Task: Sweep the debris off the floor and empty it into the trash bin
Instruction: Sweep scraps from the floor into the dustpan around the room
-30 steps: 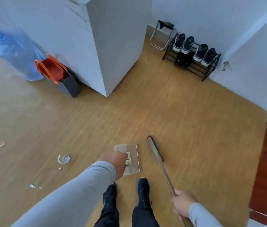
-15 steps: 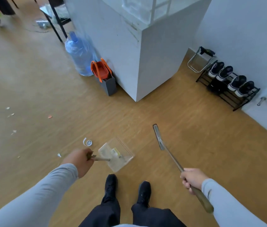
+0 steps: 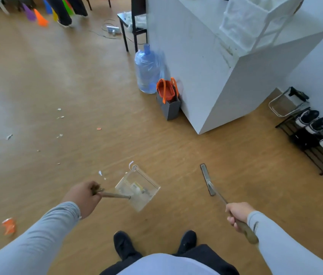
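Observation:
My left hand [image 3: 84, 195] grips the thin handle of a clear plastic dustpan [image 3: 137, 188], held just above the wooden floor in front of my feet. Some scraps lie inside the pan. My right hand [image 3: 238, 214] grips the wooden handle of a narrow broom [image 3: 207, 179], whose flat head rests on the floor to the right of the pan. White curled scraps [image 3: 131, 163] lie just beyond the pan's far edge. Small white and orange bits [image 3: 60, 117] are scattered over the floor to the left, and an orange wrapper [image 3: 9, 226] lies near my left sleeve.
A large white cabinet [image 3: 226, 76] stands ahead on the right, with a blue water jug [image 3: 147, 72] and a grey bag holding an orange basket [image 3: 168, 96] at its base. A shoe rack [image 3: 319, 135] lines the right wall. A black table [image 3: 135, 26] and coloured cones [image 3: 41, 18] stand far back.
My view has swung left and upward, showing more of the room and the debris on the left. The dustpan turned from beside my hand to pointing outward on its handle.

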### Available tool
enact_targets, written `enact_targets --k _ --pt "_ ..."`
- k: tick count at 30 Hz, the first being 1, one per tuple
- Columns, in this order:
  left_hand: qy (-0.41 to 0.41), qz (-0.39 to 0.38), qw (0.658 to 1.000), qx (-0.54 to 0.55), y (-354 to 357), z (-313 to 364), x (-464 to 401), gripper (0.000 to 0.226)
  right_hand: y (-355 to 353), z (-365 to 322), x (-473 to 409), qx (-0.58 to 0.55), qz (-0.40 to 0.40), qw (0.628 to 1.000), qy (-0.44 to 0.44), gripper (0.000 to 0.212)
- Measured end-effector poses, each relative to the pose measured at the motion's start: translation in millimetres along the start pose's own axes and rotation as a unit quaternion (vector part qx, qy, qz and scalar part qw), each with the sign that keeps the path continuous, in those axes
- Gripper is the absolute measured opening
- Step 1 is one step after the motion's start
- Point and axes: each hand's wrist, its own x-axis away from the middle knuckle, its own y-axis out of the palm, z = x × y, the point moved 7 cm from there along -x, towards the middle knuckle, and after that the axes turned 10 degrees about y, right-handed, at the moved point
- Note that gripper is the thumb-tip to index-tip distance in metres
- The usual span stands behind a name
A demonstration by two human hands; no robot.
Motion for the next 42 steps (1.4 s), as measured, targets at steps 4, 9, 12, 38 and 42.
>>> enact_targets --k 4,9,12,38,42 --pt "-0.009 0.001 1.000 0.016 -16.3 -63.2 3.1 0.024 68.3 -22.4 24.5 0.038 0.003 0.999 0.003 0.016" --pt "-0.031 0.009 0.999 0.028 -29.6 -128.5 3.6 0.028 141.1 -52.6 62.9 0.094 0.014 0.996 0.000 0.012" --pt "-0.048 0.006 0.998 0.048 -28.4 -154.5 -0.2 0.029 173.0 -76.1 85.3 0.148 0.023 0.989 -0.018 0.021" --pt "-0.086 -0.086 0.993 0.007 -6.6 -168.4 -160.3 0.026 344.0 -265.1 30.9 0.421 0.013 0.900 -0.112 0.023" --pt "-0.088 -0.094 0.992 0.016 -8.3 -167.5 -169.6 0.028 364.9 -249.1 55.1 0.470 -0.035 0.876 -0.107 0.019"
